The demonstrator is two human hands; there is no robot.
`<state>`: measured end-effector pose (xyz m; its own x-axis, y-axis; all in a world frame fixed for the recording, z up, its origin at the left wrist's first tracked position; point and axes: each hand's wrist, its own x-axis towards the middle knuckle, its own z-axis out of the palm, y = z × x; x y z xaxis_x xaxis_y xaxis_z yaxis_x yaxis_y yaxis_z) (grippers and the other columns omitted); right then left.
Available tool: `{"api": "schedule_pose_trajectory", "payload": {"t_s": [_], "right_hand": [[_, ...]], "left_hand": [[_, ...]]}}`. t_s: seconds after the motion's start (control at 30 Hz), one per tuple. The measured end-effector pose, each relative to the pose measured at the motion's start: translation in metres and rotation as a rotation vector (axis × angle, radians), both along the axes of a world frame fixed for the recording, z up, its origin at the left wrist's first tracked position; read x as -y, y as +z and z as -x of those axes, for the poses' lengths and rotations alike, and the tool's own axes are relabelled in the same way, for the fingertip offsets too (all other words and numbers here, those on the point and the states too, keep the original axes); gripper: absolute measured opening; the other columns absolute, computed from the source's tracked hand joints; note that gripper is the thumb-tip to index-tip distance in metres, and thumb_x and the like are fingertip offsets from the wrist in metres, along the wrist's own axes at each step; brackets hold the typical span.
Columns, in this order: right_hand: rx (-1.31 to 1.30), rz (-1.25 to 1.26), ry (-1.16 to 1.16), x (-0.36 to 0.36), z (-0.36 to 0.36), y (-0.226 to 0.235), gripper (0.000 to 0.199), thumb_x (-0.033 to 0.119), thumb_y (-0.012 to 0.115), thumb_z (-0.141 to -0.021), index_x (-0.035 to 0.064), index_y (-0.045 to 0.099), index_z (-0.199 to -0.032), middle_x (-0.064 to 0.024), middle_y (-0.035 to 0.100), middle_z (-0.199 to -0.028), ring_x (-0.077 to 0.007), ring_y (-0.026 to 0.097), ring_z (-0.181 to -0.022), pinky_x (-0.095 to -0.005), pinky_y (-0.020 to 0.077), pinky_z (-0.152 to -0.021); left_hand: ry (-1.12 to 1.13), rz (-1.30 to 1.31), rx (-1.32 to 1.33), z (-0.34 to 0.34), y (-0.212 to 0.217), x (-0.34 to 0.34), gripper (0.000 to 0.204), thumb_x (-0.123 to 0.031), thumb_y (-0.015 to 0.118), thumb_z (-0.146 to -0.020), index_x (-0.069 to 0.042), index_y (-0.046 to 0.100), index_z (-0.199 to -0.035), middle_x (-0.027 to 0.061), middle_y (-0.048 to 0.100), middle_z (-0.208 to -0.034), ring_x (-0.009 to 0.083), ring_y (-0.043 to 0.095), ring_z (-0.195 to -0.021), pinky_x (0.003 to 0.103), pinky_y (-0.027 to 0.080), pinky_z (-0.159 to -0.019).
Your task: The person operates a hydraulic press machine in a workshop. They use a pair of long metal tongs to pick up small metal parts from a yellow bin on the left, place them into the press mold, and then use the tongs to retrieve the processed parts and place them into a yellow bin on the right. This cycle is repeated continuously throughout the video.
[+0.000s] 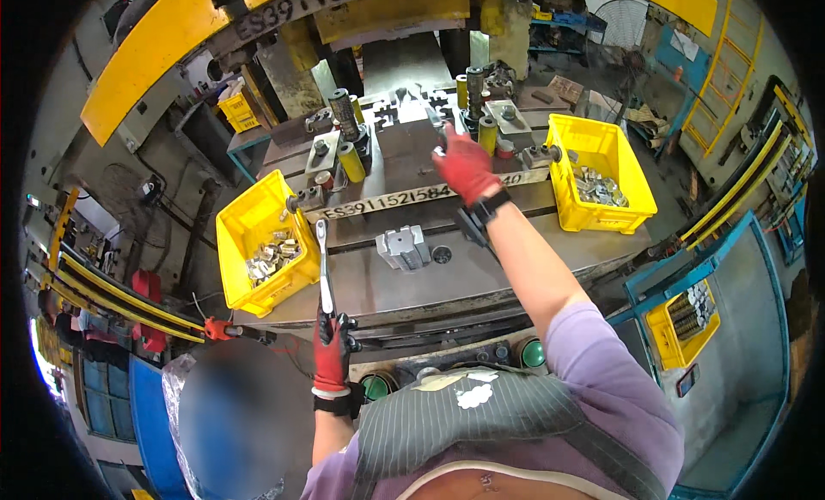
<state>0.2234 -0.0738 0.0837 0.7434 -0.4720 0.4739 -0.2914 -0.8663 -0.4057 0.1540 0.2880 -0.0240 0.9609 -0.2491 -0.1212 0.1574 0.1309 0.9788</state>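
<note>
The left hand (331, 350), in a red glove, was clamped around the lower end of a long metal tool (324, 268), apparently a wrench or tong, low in front of the person's chest. The tool's long axis ran nearly straight away from that grip, up and slightly left, so that its head (320, 229) lay well beyond the knuckles, just past the near edge of the press table (516, 259) and beside the left yellow bin (245, 216) of small bright metal parts. The right hand (464, 167), also red-gloved, was stretched far out over the die block, its fingers closed on a small grey metal piece (436, 122) that rose above the grip; whether it was a loose part or fixed to the die could not be told. From that grip, the yellow-banded guide posts (475, 92) stood just beyond and slightly right, the right yellow bin (601, 169) lay off to the right, and a small silver block (402, 246) sat on the table nearer the body, below and left. The right hand was clearly the nearer to the die; the left reached it only through the tool's length.
</note>
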Motion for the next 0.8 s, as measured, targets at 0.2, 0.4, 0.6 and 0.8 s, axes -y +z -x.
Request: {"api": "schedule_pose_trajectory", "payload": {"t_s": [0.2,0.4,0.6,0.8], "right_hand": [[-0.155,-0.147,0.042,0.000,-0.012,0.008,0.049,0.032,0.060,-0.072,0.0046,0.046,-0.110,-0.0201,0.056,-0.096,-0.0342,0.057,-0.088,-0.0418,0.0465,-0.075],[-0.002,-0.157,-0.003,0.000,-0.015,-0.011,0.056,0.030,0.060,-0.072,0.0066,0.040,-0.119,-0.0199,0.053,-0.098,-0.0342,0.057,-0.086,-0.0415,0.0469,-0.072],[-0.037,-0.090,-0.065,-0.016,-0.026,-0.011,0.059,0.028,0.060,-0.072,0.0070,0.037,-0.123,-0.0204,0.052,-0.096,-0.0323,0.059,-0.081,-0.0393,0.0492,-0.067],[-0.007,-0.134,-0.099,-0.022,-0.038,-0.016,0.062,0.027,0.061,-0.072,0.0063,0.036,-0.124,-0.0199,0.049,-0.100,-0.0319,0.059,-0.081,-0.0392,0.0495,-0.067]], "left_hand": [[0.080,-0.012,0.033,0.006,-0.011,-0.018,0.039,-0.007,0.048,-0.086,-0.009,0.039,-0.124,0.0015,0.053,-0.073,0.0053,0.043,-0.048,0.021,0.038,-0.040],[0.029,0.030,-0.035,0.003,-0.035,-0.023,0.041,-0.013,0.050,-0.086,-0.012,0.036,-0.125,0.0032,0.054,-0.071,0.0076,0.044,-0.044,0.024,0.041,-0.037],[-0.004,-0.032,0.044,-0.009,-0.041,-0.011,0.035,-0.013,0.052,-0.085,-0.010,0.040,-0.117,0.0026,0.053,-0.070,0.0067,0.044,-0.043,0.022,0.040,-0.038],[-0.004,0.037,-0.012,-0.005,-0.036,-0.006,0.032,-0.013,0.052,-0.085,-0.010,0.040,-0.115,0.0033,0.054,-0.071,0.0069,0.044,-0.043,0.022,0.040,-0.038]]}}
